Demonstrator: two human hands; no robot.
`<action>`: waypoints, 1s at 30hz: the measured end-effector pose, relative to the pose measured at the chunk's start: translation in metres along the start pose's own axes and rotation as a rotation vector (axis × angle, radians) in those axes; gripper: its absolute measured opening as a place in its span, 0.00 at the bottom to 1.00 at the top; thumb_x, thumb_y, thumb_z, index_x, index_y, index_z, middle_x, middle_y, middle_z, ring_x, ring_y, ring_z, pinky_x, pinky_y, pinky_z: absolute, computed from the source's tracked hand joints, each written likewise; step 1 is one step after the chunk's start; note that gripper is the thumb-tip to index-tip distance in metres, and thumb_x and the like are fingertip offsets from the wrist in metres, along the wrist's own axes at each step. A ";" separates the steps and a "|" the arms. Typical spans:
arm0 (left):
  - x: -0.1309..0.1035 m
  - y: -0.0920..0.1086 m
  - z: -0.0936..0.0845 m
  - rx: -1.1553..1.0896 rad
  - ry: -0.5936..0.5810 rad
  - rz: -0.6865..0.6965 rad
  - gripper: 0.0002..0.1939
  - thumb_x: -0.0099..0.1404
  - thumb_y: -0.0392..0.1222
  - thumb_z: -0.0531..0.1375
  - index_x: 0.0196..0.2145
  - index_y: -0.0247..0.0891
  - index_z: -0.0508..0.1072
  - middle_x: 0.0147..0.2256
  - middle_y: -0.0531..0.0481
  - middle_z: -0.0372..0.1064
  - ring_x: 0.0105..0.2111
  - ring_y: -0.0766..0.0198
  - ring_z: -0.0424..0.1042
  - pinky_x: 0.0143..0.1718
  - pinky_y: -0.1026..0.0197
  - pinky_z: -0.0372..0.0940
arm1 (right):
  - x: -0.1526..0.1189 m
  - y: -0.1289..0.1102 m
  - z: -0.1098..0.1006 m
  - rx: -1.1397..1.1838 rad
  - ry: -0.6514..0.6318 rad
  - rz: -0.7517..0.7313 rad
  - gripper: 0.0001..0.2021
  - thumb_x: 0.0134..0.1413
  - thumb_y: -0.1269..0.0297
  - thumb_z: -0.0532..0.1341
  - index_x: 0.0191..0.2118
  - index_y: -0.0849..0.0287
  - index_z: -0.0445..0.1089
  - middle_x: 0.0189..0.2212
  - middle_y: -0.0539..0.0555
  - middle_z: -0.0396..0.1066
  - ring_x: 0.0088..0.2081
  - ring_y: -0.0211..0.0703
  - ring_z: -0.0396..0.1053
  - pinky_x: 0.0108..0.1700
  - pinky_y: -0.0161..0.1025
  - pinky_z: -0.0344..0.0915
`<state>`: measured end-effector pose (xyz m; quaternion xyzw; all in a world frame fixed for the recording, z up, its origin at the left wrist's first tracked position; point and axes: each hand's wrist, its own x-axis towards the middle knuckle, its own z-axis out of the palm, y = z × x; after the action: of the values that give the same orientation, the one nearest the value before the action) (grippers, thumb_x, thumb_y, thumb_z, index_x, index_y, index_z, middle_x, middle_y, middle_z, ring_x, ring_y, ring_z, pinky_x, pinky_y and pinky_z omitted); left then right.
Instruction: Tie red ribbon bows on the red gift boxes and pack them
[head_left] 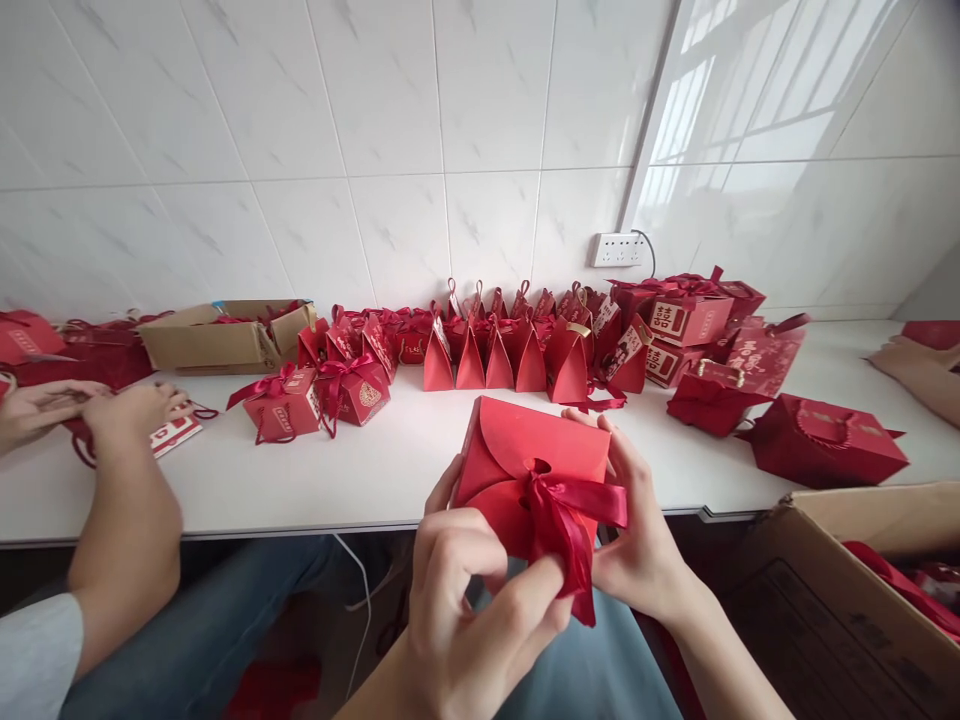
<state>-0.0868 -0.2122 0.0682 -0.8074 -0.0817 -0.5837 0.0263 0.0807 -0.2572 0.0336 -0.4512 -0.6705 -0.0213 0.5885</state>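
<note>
A red gift box (495,440) with curved overlapping flaps is held up in front of the table's edge. A dark red satin ribbon (574,500) comes out at the middle of its flaps, with its tails hanging down. My left hand (480,600) lies along the lower left of the box, its fingers closed on the ribbon's lower part. My right hand (637,530) grips the right side of the box, thumb in front and fingers behind.
Several red boxes (499,360) line the back of the white table (375,470). An open cardboard box (217,335) stands back left, another (825,600) lower right. A co-worker's hands (120,405) work at left; another person's arm (919,370) rests far right.
</note>
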 end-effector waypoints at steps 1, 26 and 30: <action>0.000 0.001 0.000 -0.037 0.008 -0.011 0.05 0.61 0.33 0.59 0.34 0.39 0.73 0.26 0.54 0.53 0.29 0.68 0.61 0.29 0.65 0.64 | -0.001 -0.001 -0.002 0.000 0.001 0.004 0.50 0.44 0.66 0.70 0.66 0.48 0.38 0.63 0.60 0.49 0.63 0.53 0.53 0.58 0.49 0.63; -0.007 0.005 0.179 -0.787 -0.891 -0.719 0.19 0.53 0.60 0.52 0.25 0.40 0.68 0.27 0.52 0.67 0.28 0.61 0.68 0.36 0.60 0.65 | -0.091 -0.095 -0.202 0.868 0.761 0.905 0.23 0.51 0.50 0.60 0.50 0.56 0.63 0.49 0.55 0.71 0.50 0.44 0.70 0.45 0.35 0.73; -0.015 -0.007 0.191 -0.544 -0.753 -0.487 0.19 0.55 0.56 0.50 0.30 0.40 0.70 0.34 0.46 0.71 0.38 0.53 0.71 0.43 0.53 0.66 | -0.107 -0.097 -0.221 0.504 0.866 0.955 0.26 0.44 0.50 0.66 0.48 0.54 0.62 0.45 0.55 0.72 0.45 0.46 0.73 0.39 0.37 0.75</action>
<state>0.0870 -0.1801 -0.0071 -0.8967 -0.1163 -0.2423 -0.3517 0.1784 -0.5006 0.0634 -0.4975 -0.0877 0.2183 0.8350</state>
